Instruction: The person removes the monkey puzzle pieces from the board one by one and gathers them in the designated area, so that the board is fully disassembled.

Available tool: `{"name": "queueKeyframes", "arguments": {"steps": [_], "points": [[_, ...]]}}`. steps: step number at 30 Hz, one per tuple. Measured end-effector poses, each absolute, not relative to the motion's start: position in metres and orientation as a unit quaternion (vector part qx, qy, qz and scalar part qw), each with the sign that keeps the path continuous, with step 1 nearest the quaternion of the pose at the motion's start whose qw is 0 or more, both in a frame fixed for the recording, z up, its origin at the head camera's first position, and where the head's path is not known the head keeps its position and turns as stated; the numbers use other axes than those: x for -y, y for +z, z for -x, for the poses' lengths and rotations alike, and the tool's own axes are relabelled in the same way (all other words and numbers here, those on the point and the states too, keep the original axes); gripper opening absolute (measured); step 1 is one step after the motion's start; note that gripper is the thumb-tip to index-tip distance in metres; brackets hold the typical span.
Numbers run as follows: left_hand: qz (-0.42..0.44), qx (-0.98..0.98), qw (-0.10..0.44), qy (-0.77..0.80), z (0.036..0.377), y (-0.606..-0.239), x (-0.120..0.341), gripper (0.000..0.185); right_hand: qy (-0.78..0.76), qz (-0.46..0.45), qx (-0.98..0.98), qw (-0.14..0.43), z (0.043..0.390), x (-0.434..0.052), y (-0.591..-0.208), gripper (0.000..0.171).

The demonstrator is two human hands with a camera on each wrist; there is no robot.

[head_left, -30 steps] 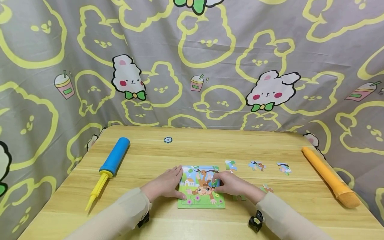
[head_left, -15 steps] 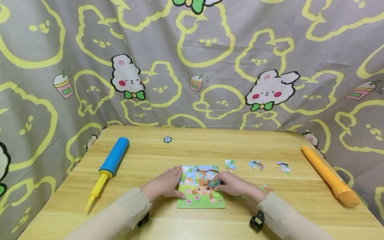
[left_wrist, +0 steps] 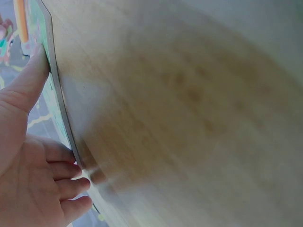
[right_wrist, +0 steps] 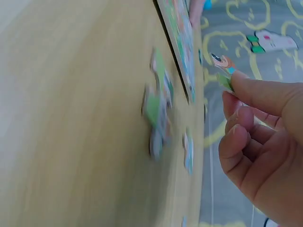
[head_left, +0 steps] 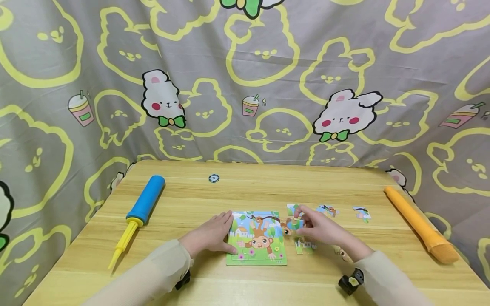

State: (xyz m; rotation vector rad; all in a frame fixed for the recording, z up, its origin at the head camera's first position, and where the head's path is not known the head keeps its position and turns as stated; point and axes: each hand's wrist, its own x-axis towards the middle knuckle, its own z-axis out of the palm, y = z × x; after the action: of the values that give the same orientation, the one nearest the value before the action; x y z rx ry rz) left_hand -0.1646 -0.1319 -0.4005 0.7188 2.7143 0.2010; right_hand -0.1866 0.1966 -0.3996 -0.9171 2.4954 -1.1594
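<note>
1. The right hand [head_left: 325, 229] has its grip pinched on a puzzle piece [head_left: 292, 224], thumb and forefinger holding it by one edge so the printed face stays visible. The wrist view shows the piece [right_wrist: 223, 71] raised clear of the wood, just to the right of the puzzle board [head_left: 257, 238].
2. The left hand [head_left: 208, 236] lies flat and relaxed, grasping nothing. Its fingers press against the board's left edge [left_wrist: 53, 90], apparently to keep the board from sliding.
3. The board lies flat on the tabletop [head_left: 245, 191], directly in front of the person, picture side up, with the monkey scene largely showing.
4. Loose pieces lie spread to the board's right, within the right hand's reach: one just below the hand [head_left: 304, 246], others farther back in a row [head_left: 327, 210] [head_left: 361, 213].
5. Well apart, a blue and yellow pump [head_left: 138, 214] lies at the left side, an orange tube [head_left: 421, 229] at the right, and a small round disc [head_left: 214, 178] near the back.
</note>
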Motion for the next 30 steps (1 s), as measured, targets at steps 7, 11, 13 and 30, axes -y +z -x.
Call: {"name": "queueKeyframes", "arguments": {"steps": [7, 11, 13, 30], "points": [[-0.252, -0.952, 0.162, 0.07, 0.164, -0.4, 0.132, 0.1, -0.425, 0.322, -0.842, 0.087, 0.184, -0.232, -0.396, 0.024], [-0.249, -0.951, 0.166, 0.075, 0.163, -0.4, 0.132, 0.1, -0.428, 0.304, -0.848, 0.075, 0.181, -0.251, -0.399, 0.019], [-0.248, -0.951, 0.167, 0.079, 0.163, -0.4, 0.131, 0.1, -0.431, 0.292, -0.852, 0.064, 0.179, -0.261, -0.4, 0.019], [-0.253, -0.95, 0.164, 0.076, 0.163, -0.399, 0.131, 0.1, -0.453, 0.147, -0.867, 0.144, 0.161, -0.37, -0.408, 0.027]]}}
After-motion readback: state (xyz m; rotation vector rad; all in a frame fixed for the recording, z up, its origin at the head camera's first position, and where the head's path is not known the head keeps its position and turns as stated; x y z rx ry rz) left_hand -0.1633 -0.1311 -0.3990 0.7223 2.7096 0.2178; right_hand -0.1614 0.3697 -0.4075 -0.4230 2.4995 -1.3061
